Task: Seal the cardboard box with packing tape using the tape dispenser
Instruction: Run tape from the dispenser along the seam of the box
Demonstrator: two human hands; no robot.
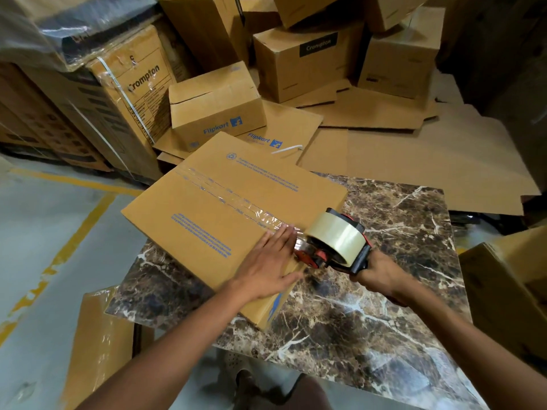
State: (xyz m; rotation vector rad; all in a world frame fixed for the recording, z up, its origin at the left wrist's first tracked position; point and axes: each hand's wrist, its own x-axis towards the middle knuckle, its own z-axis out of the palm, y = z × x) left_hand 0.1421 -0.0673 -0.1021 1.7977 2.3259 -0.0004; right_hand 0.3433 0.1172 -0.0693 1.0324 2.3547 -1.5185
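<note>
A brown cardboard box with blue print lies on the marble table, its far corner hanging over the table's edge. A strip of clear tape runs along its centre seam from the far edge to the near edge. My left hand lies flat on the box top near the close end of the seam, fingers spread. My right hand grips the black handle of the tape dispenser, a red and black tool carrying a roll of clear tape. The dispenser's front sits at the box's near edge, right beside my left fingertips.
Many cardboard boxes are stacked behind the table, and flattened cardboard sheets cover the floor at the back right. Another box stands below the table's left side, and one at the right. The grey floor has yellow lines.
</note>
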